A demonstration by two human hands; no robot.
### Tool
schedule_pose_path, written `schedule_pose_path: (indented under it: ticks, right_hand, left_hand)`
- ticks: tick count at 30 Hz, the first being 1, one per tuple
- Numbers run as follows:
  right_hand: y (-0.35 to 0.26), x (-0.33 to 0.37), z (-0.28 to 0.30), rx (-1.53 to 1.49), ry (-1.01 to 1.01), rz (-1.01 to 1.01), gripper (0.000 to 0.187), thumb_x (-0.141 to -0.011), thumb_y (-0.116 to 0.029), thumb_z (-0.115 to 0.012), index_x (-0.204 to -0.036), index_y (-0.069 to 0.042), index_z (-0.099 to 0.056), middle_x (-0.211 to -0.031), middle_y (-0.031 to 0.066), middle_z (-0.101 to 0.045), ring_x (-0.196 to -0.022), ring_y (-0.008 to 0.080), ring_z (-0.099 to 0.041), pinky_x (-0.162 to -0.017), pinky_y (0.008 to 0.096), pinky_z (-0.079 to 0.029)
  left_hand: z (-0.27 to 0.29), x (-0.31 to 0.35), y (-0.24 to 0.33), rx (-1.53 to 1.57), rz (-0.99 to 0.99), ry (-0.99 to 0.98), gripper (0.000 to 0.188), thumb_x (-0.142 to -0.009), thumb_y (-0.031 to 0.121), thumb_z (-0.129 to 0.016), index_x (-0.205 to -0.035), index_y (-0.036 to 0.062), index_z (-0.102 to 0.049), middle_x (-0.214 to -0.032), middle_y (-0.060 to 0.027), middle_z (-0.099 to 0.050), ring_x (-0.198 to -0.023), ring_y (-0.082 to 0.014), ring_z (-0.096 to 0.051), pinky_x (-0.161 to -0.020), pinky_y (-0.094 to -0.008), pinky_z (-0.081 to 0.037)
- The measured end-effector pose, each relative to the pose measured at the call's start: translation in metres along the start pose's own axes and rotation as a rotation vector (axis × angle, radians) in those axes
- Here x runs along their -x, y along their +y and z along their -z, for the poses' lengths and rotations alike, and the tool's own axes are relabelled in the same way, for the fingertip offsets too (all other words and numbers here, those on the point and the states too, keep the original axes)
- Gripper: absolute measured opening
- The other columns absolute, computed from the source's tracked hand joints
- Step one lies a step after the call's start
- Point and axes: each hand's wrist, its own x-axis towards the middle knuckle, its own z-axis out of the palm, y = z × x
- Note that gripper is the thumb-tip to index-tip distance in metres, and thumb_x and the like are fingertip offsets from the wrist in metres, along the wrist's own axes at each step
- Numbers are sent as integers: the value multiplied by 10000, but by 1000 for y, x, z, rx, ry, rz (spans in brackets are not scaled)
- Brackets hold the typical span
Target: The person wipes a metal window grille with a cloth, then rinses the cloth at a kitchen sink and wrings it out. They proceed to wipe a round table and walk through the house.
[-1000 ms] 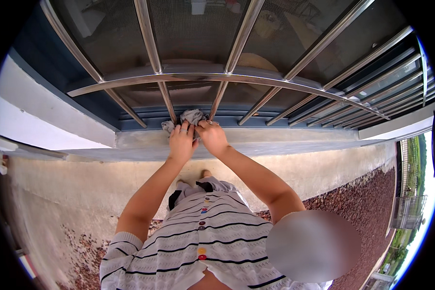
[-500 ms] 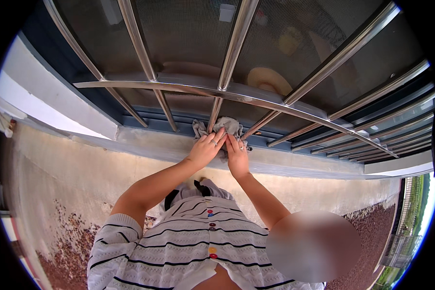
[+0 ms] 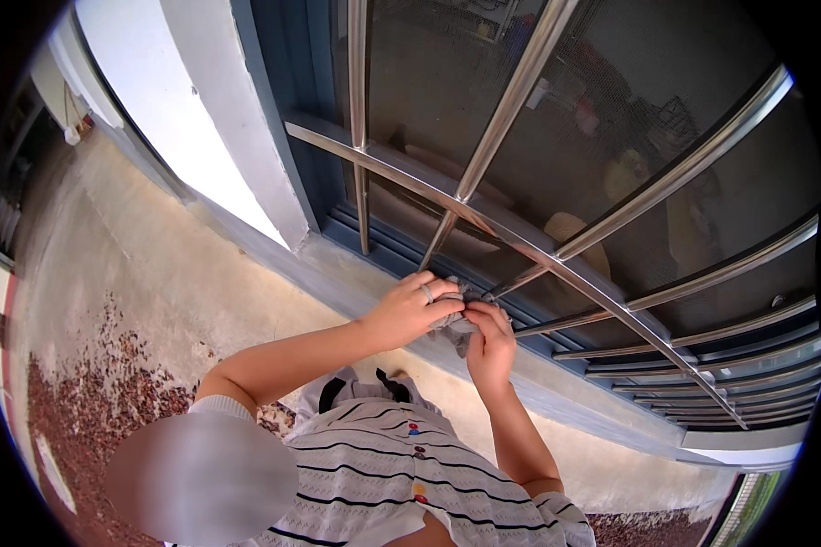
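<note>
A bunched grey cloth [image 3: 452, 321] lies between my hands at the foot of the metal window bars. My left hand [image 3: 409, 308], with a ring on one finger, presses on it from the left with bent fingers. From the right, my right hand [image 3: 491, 345] grips the cloth, its fingertips close to the left hand's. The cloth partly wraps the lower end of one bar [image 3: 531, 272], just above the blue window frame [image 3: 388, 259]. Part of the cloth is hidden beneath my fingers.
A flat metal crossbar [image 3: 511, 239] runs across the upright bars above my hands. Behind them is a dark mesh screen [image 3: 429, 82]. A pale sill ledge [image 3: 356, 283] runs below the frame, and a white wall edge [image 3: 219, 118] stands at left. Reddish gravel [image 3: 91, 401] borders the concrete ground.
The view has turned, so the window now slants down to the right. My hands have shifted from flat, fingertips together, to more curled around the cloth, which is gathered tighter.
</note>
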Motion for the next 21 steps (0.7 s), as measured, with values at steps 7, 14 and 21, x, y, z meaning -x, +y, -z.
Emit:
schedule_pose_path:
  ticks: [7,14,21]
  right_hand:
    - [-132,-129,-35,172,382,318,543,-689,145,-498,-1189,-13,-637,-1335,153,-538,-1096,357,-542,-964,406,-414]
    - [-132,-161,-120,487,628,235,445,-676,176,-507,-1065,-20,-600,-1238,136,-612,-1107,366,-531,-985,450,-391]
    - [-137,-154,-125,611,662,204,394,-650,117,-574,-998,-55,-645,-1151,81,-635,-1030,342,-530,-957,464,-391]
  left_hand:
    - [162,-51,-34,-320,-136,539,416,-671,11,-706,-1074,115,-689,-1242,-70,-563,-1067,-311,-545,-854,-398,-489]
    - [157,-34,-99,-237,-267,551,274,-735,69,-670,-1007,89,-697,-1219,-56,-549,-1101,-273,-540,-881,-387,-484]
    - [161,-18,-101,-113,-222,473,303,-749,67,-644,-1048,91,-685,-1252,-74,-567,-1143,-285,-536,-926,-395,-487]
